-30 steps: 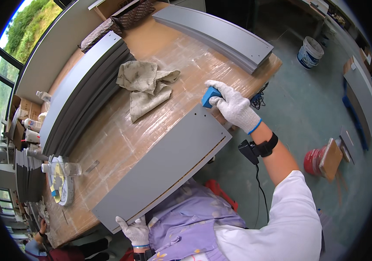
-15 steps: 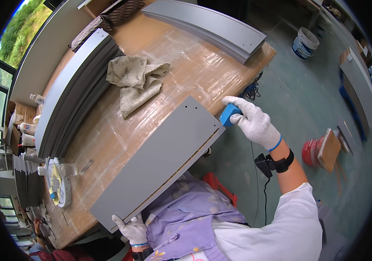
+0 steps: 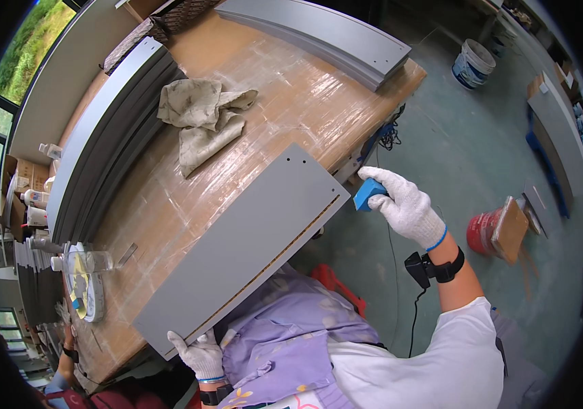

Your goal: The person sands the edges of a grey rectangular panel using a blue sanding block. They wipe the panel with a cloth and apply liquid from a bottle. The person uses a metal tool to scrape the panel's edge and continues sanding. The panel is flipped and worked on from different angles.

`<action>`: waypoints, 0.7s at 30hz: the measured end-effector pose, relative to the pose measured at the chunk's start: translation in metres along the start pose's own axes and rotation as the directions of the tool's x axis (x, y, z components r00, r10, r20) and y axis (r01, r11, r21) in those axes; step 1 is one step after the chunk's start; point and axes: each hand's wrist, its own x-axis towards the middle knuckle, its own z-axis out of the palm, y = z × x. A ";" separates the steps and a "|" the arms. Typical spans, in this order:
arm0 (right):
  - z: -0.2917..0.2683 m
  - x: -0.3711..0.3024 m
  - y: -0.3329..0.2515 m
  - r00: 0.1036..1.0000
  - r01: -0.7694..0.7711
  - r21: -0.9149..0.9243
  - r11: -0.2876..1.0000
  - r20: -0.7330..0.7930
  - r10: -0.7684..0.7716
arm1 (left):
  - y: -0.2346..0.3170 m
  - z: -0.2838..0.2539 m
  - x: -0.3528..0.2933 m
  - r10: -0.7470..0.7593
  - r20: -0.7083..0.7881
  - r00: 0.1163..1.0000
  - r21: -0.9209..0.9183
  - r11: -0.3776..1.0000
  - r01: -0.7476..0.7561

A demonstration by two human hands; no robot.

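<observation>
A long grey panel (image 3: 243,238) lies at a slant across the table's near edge, with a narrow brown groove along its near side and small dark holes at its far right end. My left hand (image 3: 199,356), in a white glove, grips the panel's near left corner, thumb on top and the other fingers partly hidden by the panel. Closed round a small blue block (image 3: 369,194), my right hand (image 3: 407,213) is also gloved. The block is held just off the panel's right end, with a thin gap between them.
A crumpled beige cloth (image 3: 203,119) lies on the film-covered table (image 3: 274,88). Stacked grey panels stand left (image 3: 97,150) and far (image 3: 318,34). A clear bottle (image 3: 90,261) lies by a white lid (image 3: 94,300). Buckets, white (image 3: 472,65) and red (image 3: 482,235), stand on the floor.
My right hand has moved the blue block slightly right and away from the panel's end, where it was touching or nearly so. My left hand keeps its grip; the whole view has shifted a little.
</observation>
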 end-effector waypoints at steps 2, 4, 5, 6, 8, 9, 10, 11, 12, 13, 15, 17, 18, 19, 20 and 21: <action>0.001 -0.016 -0.003 0.991 -0.060 -0.042 0.997 -0.125 0.055 | 0.002 -0.003 0.003 0.013 0.050 0.999 -0.035 0.999 -0.011; 0.025 -0.029 0.004 0.955 0.032 0.107 0.994 -0.296 0.001 | 0.003 -0.012 0.014 0.026 0.040 0.999 -0.047 0.999 -0.024; 0.037 -0.033 0.004 0.926 0.090 0.175 0.980 -0.378 -0.018 | 0.003 -0.016 0.016 0.036 0.031 0.999 -0.054 0.998 -0.034; 0.041 -0.034 -0.004 0.908 0.224 -0.045 0.973 -0.354 -0.226 | 0.002 -0.014 0.013 0.045 0.037 0.998 -0.041 0.998 -0.044; 0.065 -0.040 -0.010 0.856 0.376 -0.211 0.902 -0.292 -0.426 | 0.003 -0.005 0.006 0.063 0.052 0.997 -0.011 0.998 -0.062; 0.074 -0.041 -0.017 0.838 0.408 -0.271 0.872 -0.268 -0.475 | 0.004 -0.005 0.006 0.051 0.042 0.998 -0.012 0.999 -0.051; 0.078 -0.040 -0.015 0.833 0.383 -0.303 0.873 -0.295 -0.468 | 0.007 -0.007 0.007 0.040 0.032 0.999 -0.013 0.999 -0.039; 0.081 -0.038 -0.010 0.827 0.358 -0.335 0.871 -0.318 -0.463 | 0.010 -0.010 0.009 0.028 0.021 0.999 -0.016 0.999 -0.027; 0.083 -0.036 -0.007 0.820 0.333 -0.366 0.869 -0.342 -0.458 | 0.010 -0.015 0.014 0.052 -0.001 0.999 -0.017 0.998 -0.052; 0.074 -0.033 -0.002 0.831 0.232 -0.412 0.881 -0.388 -0.400 | 0.011 -0.018 0.017 0.052 0.006 0.999 -0.014 0.999 -0.052; 0.057 -0.019 0.013 0.833 0.065 -0.467 0.882 -0.461 -0.305 | 0.010 -0.022 0.019 0.054 0.010 0.998 -0.017 0.998 -0.054; 0.045 -0.015 0.016 0.823 -0.037 -0.307 0.951 -0.549 -0.145 | 0.011 -0.023 0.020 0.056 0.025 0.998 -0.052 0.997 -0.055; 0.044 -0.017 0.014 0.809 0.007 -0.260 0.966 -0.567 -0.158 | 0.011 -0.025 0.021 0.060 0.039 0.997 -0.033 0.998 -0.059; 0.046 -0.020 0.011 0.838 0.092 -0.240 0.966 -0.506 -0.205 | 0.010 -0.026 0.020 0.064 0.051 0.997 -0.014 0.998 -0.064; 0.051 -0.024 0.006 0.860 0.170 -0.213 0.962 -0.445 -0.250 | 0.010 -0.020 0.020 0.058 0.015 0.998 -0.050 0.997 -0.057; 0.055 -0.025 0.001 0.875 0.244 -0.180 0.953 -0.382 -0.296 | 0.010 -0.019 0.020 0.047 0.020 0.999 -0.045 0.998 -0.046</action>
